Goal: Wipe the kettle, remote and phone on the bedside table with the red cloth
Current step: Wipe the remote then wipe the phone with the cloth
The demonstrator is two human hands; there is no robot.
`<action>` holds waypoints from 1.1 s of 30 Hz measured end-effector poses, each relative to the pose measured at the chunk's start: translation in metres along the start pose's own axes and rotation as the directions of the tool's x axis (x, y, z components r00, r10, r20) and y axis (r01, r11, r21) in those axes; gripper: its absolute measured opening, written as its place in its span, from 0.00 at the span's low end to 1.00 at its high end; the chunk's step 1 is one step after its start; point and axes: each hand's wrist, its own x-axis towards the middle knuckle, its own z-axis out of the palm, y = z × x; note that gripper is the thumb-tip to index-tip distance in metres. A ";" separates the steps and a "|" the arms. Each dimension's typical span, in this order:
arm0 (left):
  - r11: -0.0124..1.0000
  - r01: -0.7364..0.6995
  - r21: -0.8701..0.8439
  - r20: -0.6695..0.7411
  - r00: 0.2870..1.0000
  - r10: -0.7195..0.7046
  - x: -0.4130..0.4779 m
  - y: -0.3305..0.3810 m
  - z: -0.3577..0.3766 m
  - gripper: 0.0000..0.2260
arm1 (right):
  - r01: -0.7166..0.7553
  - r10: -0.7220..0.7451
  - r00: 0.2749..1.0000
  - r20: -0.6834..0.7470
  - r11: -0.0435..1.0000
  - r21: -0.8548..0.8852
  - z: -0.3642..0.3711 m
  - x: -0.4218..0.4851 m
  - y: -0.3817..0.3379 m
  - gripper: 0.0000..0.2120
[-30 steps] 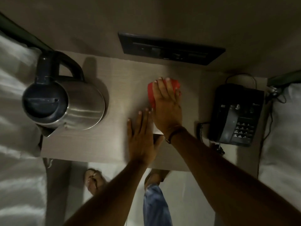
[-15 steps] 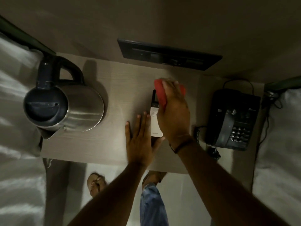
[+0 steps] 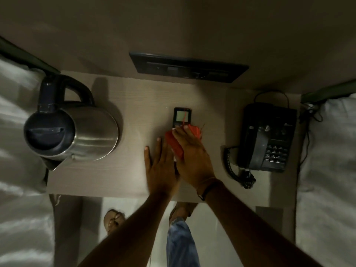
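Observation:
A remote (image 3: pixel 182 116) with a small screen lies in the middle of the bedside table (image 3: pixel 134 105); its far end shows and its near half is covered. My right hand (image 3: pixel 192 157) presses the red cloth (image 3: pixel 174 143) flat on the remote's near half. My left hand (image 3: pixel 160 166) lies flat on the table just left of the remote, fingers apart, touching its near end. A steel kettle (image 3: pixel 77 132) with a dark lid and handle stands at the left. A black corded phone (image 3: pixel 267 137) sits at the right.
A dark switch panel (image 3: pixel 188 68) is on the wall behind the table. White bedding flanks the table, a bed at left (image 3: pixel 17 132) and a bed at right (image 3: pixel 327 151). The phone's coiled cord (image 3: pixel 233 166) lies near the table's front right. My feet and the floor (image 3: pixel 134 228) show below the front edge.
My right hand has drawn the red cloth back along the remote toward me, uncovering its screen end. My left hand has stayed flat beside it.

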 end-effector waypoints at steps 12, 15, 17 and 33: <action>0.910 -0.214 -0.354 0.005 0.973 0.231 -0.002 0.098 -0.023 0.62 | 0.029 0.490 0.840 -0.233 0.388 0.921 -0.166 -0.114 0.051 0.17; 0.890 -0.229 -0.395 0.085 0.955 0.284 0.018 0.169 -0.016 0.66 | 0.108 0.398 0.803 -0.444 0.635 0.765 -0.197 -0.089 0.084 0.19; 0.901 -0.205 -0.383 0.105 0.959 0.263 0.033 0.192 -0.008 0.68 | 0.051 0.320 0.795 -0.515 0.811 0.582 -0.203 -0.060 0.105 0.21; 0.945 -0.307 -0.111 -0.165 0.943 0.287 0.044 0.193 0.034 0.37 | 0.030 -0.140 0.943 -0.301 0.939 -0.343 -0.083 -0.090 0.168 0.36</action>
